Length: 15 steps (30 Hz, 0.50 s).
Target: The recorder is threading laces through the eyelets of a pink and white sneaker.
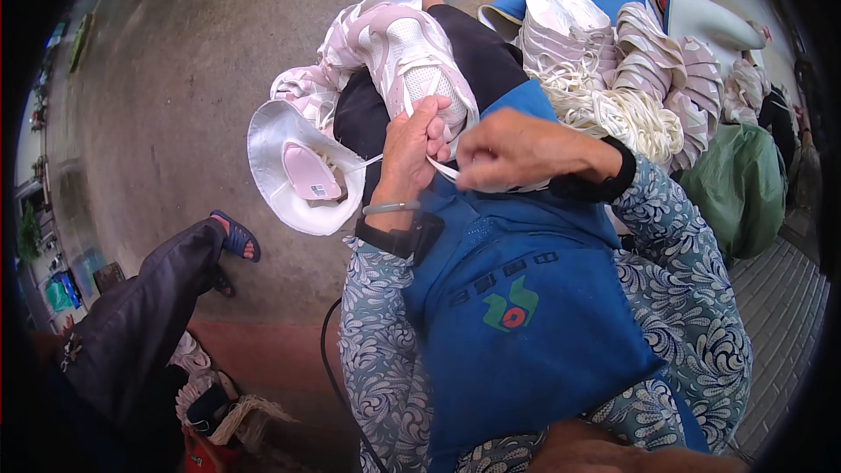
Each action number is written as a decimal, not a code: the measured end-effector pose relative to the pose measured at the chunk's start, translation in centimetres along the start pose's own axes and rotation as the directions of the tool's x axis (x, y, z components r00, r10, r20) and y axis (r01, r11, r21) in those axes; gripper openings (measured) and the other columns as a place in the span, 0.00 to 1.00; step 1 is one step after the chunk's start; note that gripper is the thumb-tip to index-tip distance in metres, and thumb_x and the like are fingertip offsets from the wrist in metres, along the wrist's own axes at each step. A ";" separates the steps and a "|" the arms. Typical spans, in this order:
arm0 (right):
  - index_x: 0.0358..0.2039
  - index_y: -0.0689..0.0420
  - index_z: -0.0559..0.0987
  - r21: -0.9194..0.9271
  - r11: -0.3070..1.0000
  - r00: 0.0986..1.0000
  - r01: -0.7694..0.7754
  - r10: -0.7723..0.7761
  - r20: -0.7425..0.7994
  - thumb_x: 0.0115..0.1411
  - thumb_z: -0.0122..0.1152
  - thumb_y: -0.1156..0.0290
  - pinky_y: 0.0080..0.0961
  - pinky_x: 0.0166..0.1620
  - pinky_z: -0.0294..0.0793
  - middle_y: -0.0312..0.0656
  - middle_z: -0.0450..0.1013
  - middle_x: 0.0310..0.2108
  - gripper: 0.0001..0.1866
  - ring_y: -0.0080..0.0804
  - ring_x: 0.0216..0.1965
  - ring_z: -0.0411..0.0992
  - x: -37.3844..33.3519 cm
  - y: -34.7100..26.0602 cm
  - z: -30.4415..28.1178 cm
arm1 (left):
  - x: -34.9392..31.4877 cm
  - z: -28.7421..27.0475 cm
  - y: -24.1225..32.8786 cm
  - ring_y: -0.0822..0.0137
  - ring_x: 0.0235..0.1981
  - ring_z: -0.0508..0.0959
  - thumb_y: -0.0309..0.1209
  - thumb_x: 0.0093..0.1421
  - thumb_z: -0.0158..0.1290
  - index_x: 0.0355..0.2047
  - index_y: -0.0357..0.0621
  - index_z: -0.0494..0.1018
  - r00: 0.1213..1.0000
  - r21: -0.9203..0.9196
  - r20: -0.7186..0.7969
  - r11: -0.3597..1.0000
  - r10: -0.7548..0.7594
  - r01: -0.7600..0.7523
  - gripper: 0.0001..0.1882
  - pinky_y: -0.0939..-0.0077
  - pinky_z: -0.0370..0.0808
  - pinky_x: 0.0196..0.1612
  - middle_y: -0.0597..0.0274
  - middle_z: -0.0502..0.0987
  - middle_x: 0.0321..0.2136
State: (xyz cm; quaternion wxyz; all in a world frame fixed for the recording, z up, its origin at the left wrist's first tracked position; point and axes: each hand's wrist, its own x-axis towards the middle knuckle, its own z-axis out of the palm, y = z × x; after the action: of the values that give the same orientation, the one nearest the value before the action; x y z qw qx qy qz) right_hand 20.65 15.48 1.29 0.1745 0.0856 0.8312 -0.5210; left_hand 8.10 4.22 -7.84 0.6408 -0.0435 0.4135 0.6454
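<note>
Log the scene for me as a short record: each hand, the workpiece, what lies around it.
Left hand: curled at the near end of a pink-and-white shoe upper; exact grip hidden
Right hand: pinching a white lace between the two hands
Workpiece position: on the person's dark-clothed leg
To its left: white-lined upper
To its right: stacked uppers, cream lace heap, green bag
Nearby: another person's sandalled foot
</note>
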 end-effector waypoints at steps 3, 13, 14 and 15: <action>0.31 0.59 0.76 -0.153 0.987 0.879 -0.052 -0.027 -0.476 0.56 0.54 0.68 0.34 0.26 0.68 0.45 0.66 0.17 0.08 0.43 0.22 0.69 2.6 3.8 -1.9 | -0.2 1.1 -0.1 0.81 0.12 0.63 0.37 0.64 0.46 0.37 0.34 0.70 0.998 0.099 -0.046 0.994 0.051 -0.046 0.15 0.85 0.65 0.13 0.72 0.65 0.15; 0.31 0.59 0.74 -0.603 0.779 0.805 -0.170 -0.243 -0.541 0.56 0.52 0.68 0.37 0.32 0.71 0.47 0.68 0.27 0.09 0.46 0.30 0.72 8.0 7.3 -1.6 | -0.7 0.4 -0.7 0.79 0.12 0.65 0.38 0.63 0.45 0.37 0.32 0.69 0.996 0.223 -0.030 0.971 0.089 -0.081 0.17 0.81 0.74 0.16 0.69 0.65 0.15; 0.30 0.61 0.73 -0.478 0.870 0.812 -0.122 -0.189 -0.552 0.55 0.51 0.68 0.36 0.30 0.71 0.47 0.68 0.24 0.10 0.46 0.27 0.72 8.4 8.1 -1.9 | -0.7 0.4 -0.8 0.79 0.12 0.65 0.38 0.63 0.45 0.37 0.32 0.69 0.996 0.220 -0.024 0.972 0.088 -0.080 0.17 0.81 0.74 0.16 0.69 0.65 0.15; 0.28 0.63 0.73 -0.333 0.941 0.824 -0.063 -0.139 -0.549 0.55 0.50 0.67 0.35 0.29 0.70 0.47 0.68 0.20 0.11 0.46 0.25 0.71 8.8 8.6 -1.8 | -0.8 0.2 -0.8 0.80 0.12 0.64 0.39 0.64 0.45 0.36 0.33 0.69 0.995 0.201 -0.038 0.976 0.092 -0.082 0.17 0.83 0.71 0.14 0.70 0.65 0.15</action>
State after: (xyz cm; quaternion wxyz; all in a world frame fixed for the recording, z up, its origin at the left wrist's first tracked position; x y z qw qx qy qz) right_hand 14.96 20.58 -8.56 -0.0775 0.1878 0.9233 -0.3259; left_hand 9.02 3.61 -7.57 0.6030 0.0237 0.4926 0.6270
